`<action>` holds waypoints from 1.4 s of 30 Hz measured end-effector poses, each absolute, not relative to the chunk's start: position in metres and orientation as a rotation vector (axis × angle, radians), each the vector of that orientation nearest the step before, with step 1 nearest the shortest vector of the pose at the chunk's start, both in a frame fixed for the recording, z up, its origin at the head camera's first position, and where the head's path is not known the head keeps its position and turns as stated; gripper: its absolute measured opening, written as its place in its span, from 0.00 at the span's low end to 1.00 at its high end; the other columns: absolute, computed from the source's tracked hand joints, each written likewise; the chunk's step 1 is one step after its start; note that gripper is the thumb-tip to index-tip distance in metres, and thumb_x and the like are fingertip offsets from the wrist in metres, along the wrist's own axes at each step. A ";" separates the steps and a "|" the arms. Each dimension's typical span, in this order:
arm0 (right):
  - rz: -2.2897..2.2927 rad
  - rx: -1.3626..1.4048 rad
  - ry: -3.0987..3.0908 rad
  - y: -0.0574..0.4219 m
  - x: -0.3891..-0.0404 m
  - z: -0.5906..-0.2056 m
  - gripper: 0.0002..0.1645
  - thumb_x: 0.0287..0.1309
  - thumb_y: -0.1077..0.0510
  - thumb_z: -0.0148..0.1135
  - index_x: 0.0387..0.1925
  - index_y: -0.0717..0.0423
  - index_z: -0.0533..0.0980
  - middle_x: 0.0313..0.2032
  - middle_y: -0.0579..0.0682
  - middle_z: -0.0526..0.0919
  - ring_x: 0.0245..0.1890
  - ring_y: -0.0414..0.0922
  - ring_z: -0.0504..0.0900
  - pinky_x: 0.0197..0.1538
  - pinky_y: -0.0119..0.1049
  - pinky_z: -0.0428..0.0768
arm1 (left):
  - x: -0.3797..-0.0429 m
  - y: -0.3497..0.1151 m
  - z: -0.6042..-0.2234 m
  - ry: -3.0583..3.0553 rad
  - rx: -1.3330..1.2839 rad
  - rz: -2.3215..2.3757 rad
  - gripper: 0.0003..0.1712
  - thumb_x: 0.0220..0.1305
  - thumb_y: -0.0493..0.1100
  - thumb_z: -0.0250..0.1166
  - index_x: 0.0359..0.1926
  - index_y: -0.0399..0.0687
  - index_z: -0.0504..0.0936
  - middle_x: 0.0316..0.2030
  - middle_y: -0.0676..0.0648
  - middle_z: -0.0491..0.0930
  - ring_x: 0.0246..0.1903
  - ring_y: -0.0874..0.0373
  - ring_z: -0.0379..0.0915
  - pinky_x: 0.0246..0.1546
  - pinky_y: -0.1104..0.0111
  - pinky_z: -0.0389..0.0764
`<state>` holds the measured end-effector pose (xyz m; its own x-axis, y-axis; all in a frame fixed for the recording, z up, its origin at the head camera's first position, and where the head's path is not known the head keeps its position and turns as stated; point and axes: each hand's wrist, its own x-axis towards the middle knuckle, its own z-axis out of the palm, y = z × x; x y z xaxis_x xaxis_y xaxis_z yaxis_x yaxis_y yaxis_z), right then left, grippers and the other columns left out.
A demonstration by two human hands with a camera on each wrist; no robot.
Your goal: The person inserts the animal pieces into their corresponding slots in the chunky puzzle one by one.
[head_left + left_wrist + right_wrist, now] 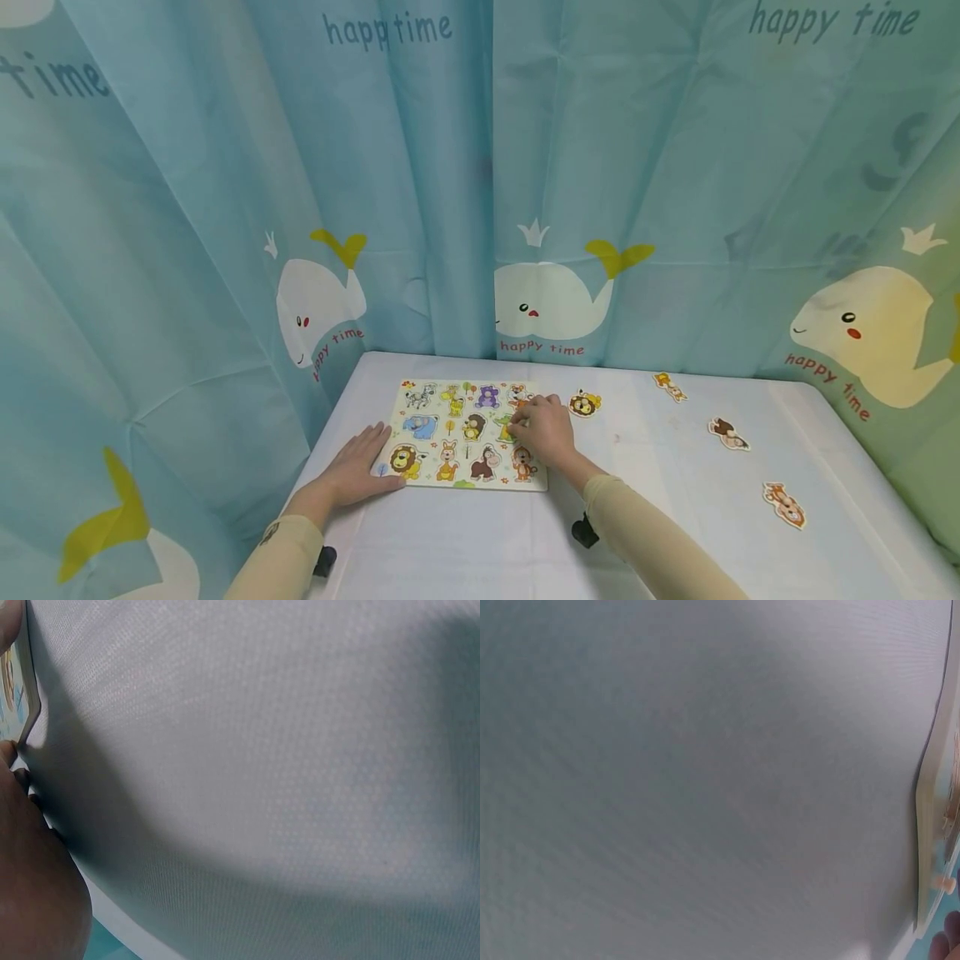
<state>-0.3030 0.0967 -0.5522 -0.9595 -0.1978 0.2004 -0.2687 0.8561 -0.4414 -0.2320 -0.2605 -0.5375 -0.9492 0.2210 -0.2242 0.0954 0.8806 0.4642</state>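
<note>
Your left hand (pixel 351 468) lies flat with fingers reaching up the side of the animal board (pixel 429 479) and thumb along its near edge, at about eight o'clock, probably to keep it from sliding. Your right hand (pixel 547 432) sits at three o'clock, thumb and fingers curled narrow; they seem to pinch the green animal piece (pixel 504 428), though your fingers cover too much to say whether it is lifted or seated.

The board lies in front of you, squared to your reach, likely so every spot is easy to get at. It is a pale, thick rectangle with bright cartoon animals in rows: zebra at its ten to eleven o'clock, purple hippo just past twelve, blue elephant near nine, a lion low at eight and a monkey at four.

Going outward from the board, a loose lion piece (pixel 584 403) lies just beyond its right edge, between two and three o'clock. Farther that way is a yellow-orange piece (pixel 670 387); a brown piece (pixel 729 434) is at three and an orange piece (pixel 784 505) a little past it. They are spread well apart on the white table (pixel 667 467), which should make each easy to pick up alone.
</note>
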 end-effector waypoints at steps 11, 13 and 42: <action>0.656 0.359 -2.873 0.097 -0.302 -0.550 0.06 0.54 0.47 0.78 0.29 0.42 0.89 0.37 0.45 0.83 0.44 0.50 0.74 0.46 0.49 0.76 | -0.234 -0.258 -0.536 2.773 0.263 0.658 0.64 0.56 0.70 0.69 0.80 0.38 0.52 0.80 0.36 0.48 0.79 0.38 0.39 0.77 0.45 0.44; 0.665 0.355 -2.878 0.097 -0.302 -0.549 0.06 0.54 0.47 0.78 0.29 0.43 0.89 0.37 0.45 0.83 0.45 0.50 0.74 0.47 0.49 0.75 | -0.234 -0.258 -0.535 2.772 0.266 0.655 0.64 0.56 0.69 0.69 0.80 0.38 0.52 0.80 0.36 0.48 0.79 0.38 0.39 0.77 0.45 0.44; 0.648 0.323 -2.921 0.095 -0.304 -0.550 0.07 0.54 0.46 0.77 0.28 0.41 0.89 0.31 0.42 0.79 0.42 0.48 0.73 0.45 0.47 0.74 | -0.235 -0.260 -0.538 2.778 0.278 0.650 0.64 0.57 0.70 0.69 0.80 0.38 0.51 0.80 0.36 0.48 0.78 0.37 0.40 0.77 0.45 0.44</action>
